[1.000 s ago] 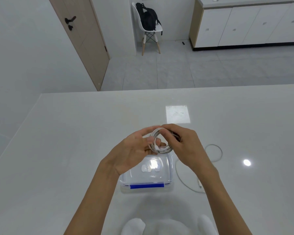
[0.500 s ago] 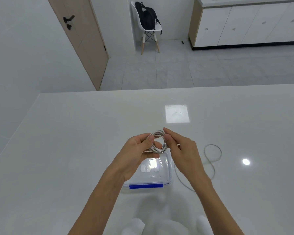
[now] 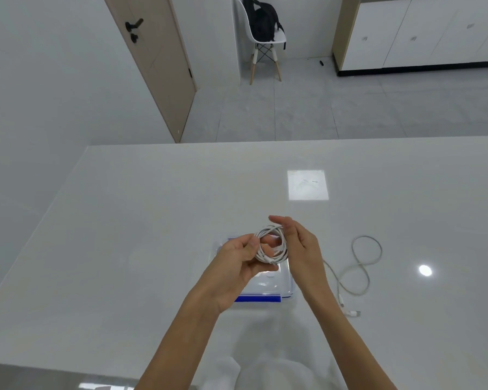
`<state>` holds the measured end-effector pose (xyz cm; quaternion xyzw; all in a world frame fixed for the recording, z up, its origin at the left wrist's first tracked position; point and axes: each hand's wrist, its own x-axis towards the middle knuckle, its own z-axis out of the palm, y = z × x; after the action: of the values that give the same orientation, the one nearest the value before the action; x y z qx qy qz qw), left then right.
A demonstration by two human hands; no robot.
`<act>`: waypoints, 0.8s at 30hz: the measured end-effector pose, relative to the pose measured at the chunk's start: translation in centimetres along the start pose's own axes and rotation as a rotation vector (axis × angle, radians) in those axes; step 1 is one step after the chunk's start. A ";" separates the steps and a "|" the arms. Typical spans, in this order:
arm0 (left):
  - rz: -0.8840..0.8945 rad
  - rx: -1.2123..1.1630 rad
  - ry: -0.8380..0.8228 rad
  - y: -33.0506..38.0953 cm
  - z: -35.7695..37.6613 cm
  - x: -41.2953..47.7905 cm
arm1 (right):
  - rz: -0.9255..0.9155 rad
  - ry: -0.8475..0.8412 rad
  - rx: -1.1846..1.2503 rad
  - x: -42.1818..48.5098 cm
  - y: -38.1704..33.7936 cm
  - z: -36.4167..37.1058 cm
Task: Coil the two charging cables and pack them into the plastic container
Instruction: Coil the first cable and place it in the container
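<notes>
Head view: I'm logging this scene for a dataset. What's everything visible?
White table: 1, white, foreground
Clear plastic container with blue clip: 1, clear, on table
Coiled white charging cable: 1, white, held above container
Loose white charging cable: 1, white, table, right of container
Black backpack: 1, black, on white chair
Beige door: 1, beige, back left
White cabinets: several, white, back right
Left hand: 1, grips coil
Right hand: 1, holds coil

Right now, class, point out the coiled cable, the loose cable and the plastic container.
coiled cable [image 3: 273,260]: head view, lower arc.
loose cable [image 3: 366,236]: head view, far loop.
plastic container [image 3: 258,298]: head view, blue front clip.
</notes>
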<state>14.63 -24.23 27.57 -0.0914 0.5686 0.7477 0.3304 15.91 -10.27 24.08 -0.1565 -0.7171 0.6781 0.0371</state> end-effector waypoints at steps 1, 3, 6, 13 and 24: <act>0.009 -0.013 0.011 0.0 -0.1 -0.1 | 0.063 -0.073 0.062 -0.3 0.0 0.2; 0.009 -0.024 0.046 -0.2 -0.5 -0.4 | 0.211 -0.197 0.235 -0.8 -0.1 -0.1; -0.007 -0.018 0.066 -0.8 -0.7 -0.8 | 0.321 -0.270 0.286 -1.1 -0.3 -0.8; 0.043 0.089 0.100 -1.2 -1.0 -2.0 | 0.014 -0.283 -0.188 -0.4 -0.3 -3.8; 0.105 0.150 -0.051 0.1 -0.5 -2.6 | -0.505 -0.006 -0.464 1.0 -0.5 -6.9</act>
<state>16.40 -25.75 28.81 -0.0174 0.6186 0.7213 0.3110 16.75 -3.38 24.98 0.0236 -0.8685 0.4668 0.1651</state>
